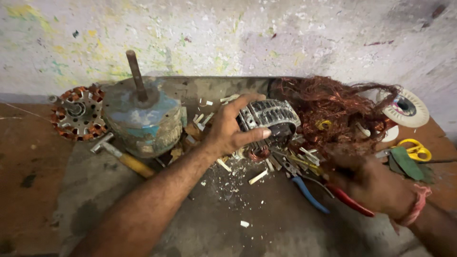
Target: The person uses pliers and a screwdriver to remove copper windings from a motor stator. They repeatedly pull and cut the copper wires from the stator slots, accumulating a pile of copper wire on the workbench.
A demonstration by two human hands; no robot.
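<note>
left hand (228,128) grips stator (269,119) | right hand (369,183) holds red-handled pliers (350,201)

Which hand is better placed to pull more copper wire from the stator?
Probably the right hand: it holds red-handled pliers beside the copper wire, while the left hand grips the stator.

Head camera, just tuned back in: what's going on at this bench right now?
A person is stripping a motor stator. The left hand grips its ribbed metal core from above, fingers wrapped over the edge. The right hand, blurred, holds red-handled pliers near a tangle of copper wire beside the core. Blue-handled pliers lie on the work surface among white scraps. A motor housing with shaft, a hammer and a wound stator sit to the left.
</note>
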